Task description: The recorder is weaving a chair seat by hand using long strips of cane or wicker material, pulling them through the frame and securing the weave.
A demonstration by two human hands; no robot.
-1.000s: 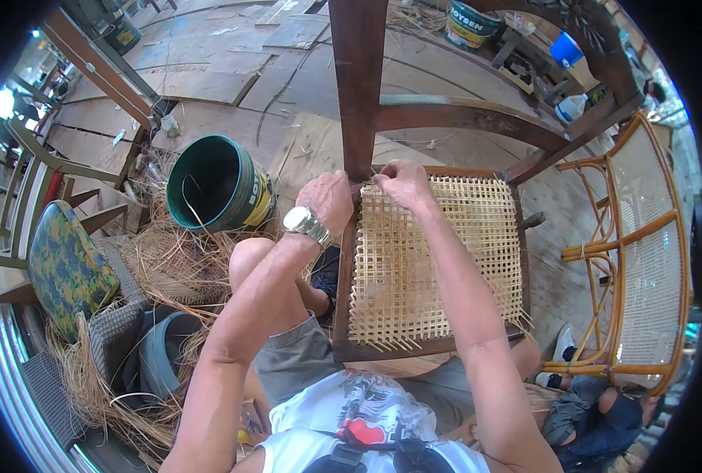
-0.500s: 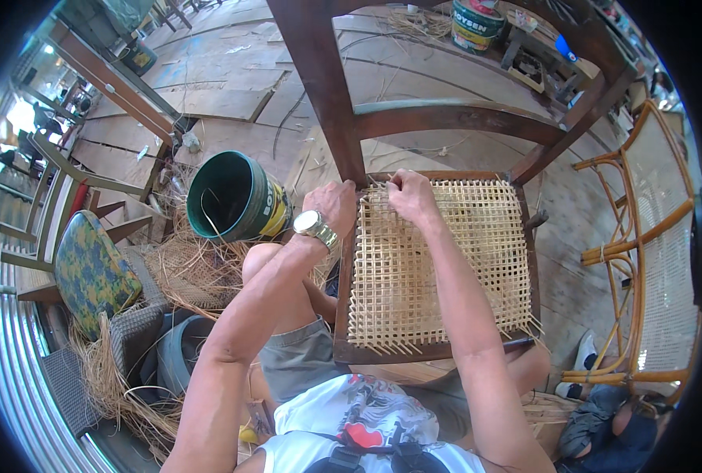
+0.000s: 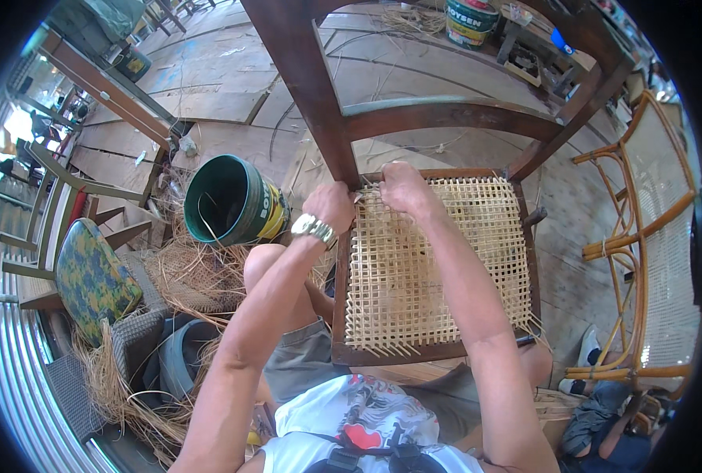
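A dark wooden chair (image 3: 438,118) stands in front of me with its backrest on the far side. Pale woven cane (image 3: 438,268) covers its seat, and loose strand ends stick out along the near edge. My left hand (image 3: 331,206), with a metal watch on the wrist, is closed at the frame's far left corner. Just right of it, my right hand (image 3: 405,189) is closed low over the weave's far edge, fingers bent down. Whatever the fingers pinch is hidden behind the hands.
Left of the chair a green bucket (image 3: 229,201) leans among loose cane strands (image 3: 197,272). Further left are a camouflage-patterned cushion (image 3: 97,264) and a wooden chair frame (image 3: 67,185). A rattan chair (image 3: 643,236) stands at right, near another person's legs (image 3: 595,418). A paint bucket (image 3: 471,22) is far back.
My right hand has shifted slightly left and turned, its back now more over the seat's far edge. The left hand stays at the corner. The whole view has shifted a little.
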